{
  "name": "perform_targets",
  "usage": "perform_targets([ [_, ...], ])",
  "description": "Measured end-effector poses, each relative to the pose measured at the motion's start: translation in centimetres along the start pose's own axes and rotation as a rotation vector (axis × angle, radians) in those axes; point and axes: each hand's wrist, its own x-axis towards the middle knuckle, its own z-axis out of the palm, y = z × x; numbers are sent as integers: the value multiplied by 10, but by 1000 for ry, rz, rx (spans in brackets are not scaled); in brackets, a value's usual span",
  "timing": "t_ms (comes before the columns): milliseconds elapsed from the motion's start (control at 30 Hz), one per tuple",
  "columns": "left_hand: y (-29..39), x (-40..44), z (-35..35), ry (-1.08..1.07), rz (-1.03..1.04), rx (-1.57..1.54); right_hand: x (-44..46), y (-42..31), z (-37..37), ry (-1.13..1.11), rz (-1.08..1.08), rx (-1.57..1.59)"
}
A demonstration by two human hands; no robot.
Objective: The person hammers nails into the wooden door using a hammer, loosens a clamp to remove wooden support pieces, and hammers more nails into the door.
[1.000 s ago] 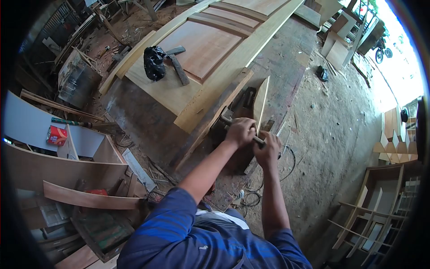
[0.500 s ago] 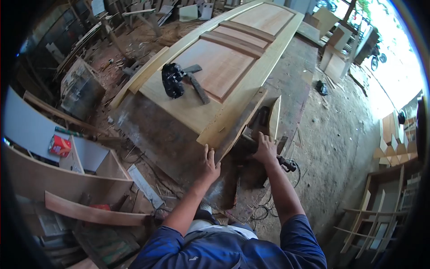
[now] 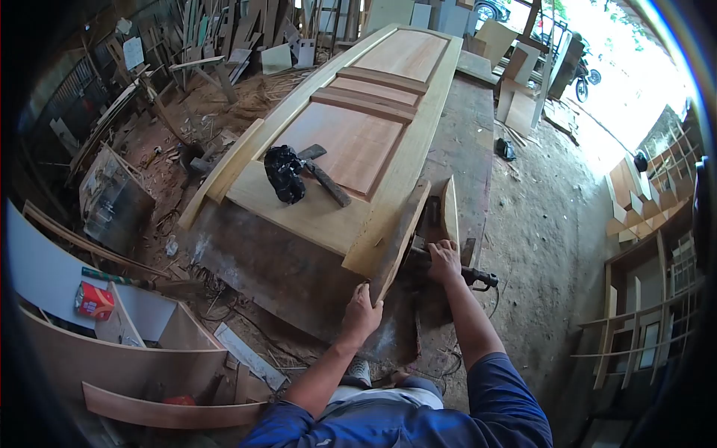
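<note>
My left hand point(image 3: 362, 312) is closed on the near end of a long rough-edged board point(image 3: 403, 239), which lies beside the lower right corner of a panelled wooden door point(image 3: 347, 142). To the right, my right hand point(image 3: 445, 259) rests with its fingers bent over a dark metal tool point(image 3: 478, 278); how firmly it grips is hard to see. Just beyond that hand stands a thin curved wood piece point(image 3: 450, 209). On the door lie a hammer point(image 3: 327, 183) and a black plastic bag point(image 3: 284, 175).
The door lies on a worn workbench point(image 3: 261, 254). At the left is a wooden cabinet frame point(image 3: 149, 340) with a red packet point(image 3: 95, 301). Lattice frames point(image 3: 635, 321) stand at the right. A black bundle point(image 3: 506, 150) lies on the dirt floor.
My hands have come apart; the left moved from the metal tool to the board's near end, and its fingers closed there. The view has shifted, showing more of the door's far end.
</note>
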Motion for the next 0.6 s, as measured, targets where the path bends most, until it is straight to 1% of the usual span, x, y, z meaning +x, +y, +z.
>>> perform_targets([
  [33, 1, -5, -4, -15, -4, -18, -6, -1, -3, 62, -26, 16],
  [133, 3, -11, -10, 19, 24, 40, -22, -26, -12, 370, -3, 267],
  [200, 7, -11, -13, 16, 14, 24, -50, -58, -17, 369, 128, 446],
  [233, 8, -12, -14, 10, 5, 20, -69, -90, -40, 223, 339, 623],
  [267, 11, -13, -16, 7, -12, 15, -82, -108, -29, 111, 444, 755],
  [300, 11, -15, -16, 6, -3, 6, -95, -123, -1, 96, 449, 896],
  [333, 8, -15, -17, 5, 17, 1, -98, -126, 65, -57, 375, 1117],
  [367, 2, -17, -15, -3, 36, -1, -96, -150, 28, -409, 378, 1520],
  [400, -6, -21, -10, 26, 69, 23, -93, -169, 36, -362, 551, 1625],
  [433, -2, -22, -16, 9, 73, -13, -94, -184, 43, -313, 734, 1721],
  [533, 11, -24, -42, -47, 118, -125, -94, -208, 40, -66, 678, 1796],
  [600, 3, -23, -47, -114, 120, -205, -97, -219, 30, 41, 727, 1763],
])
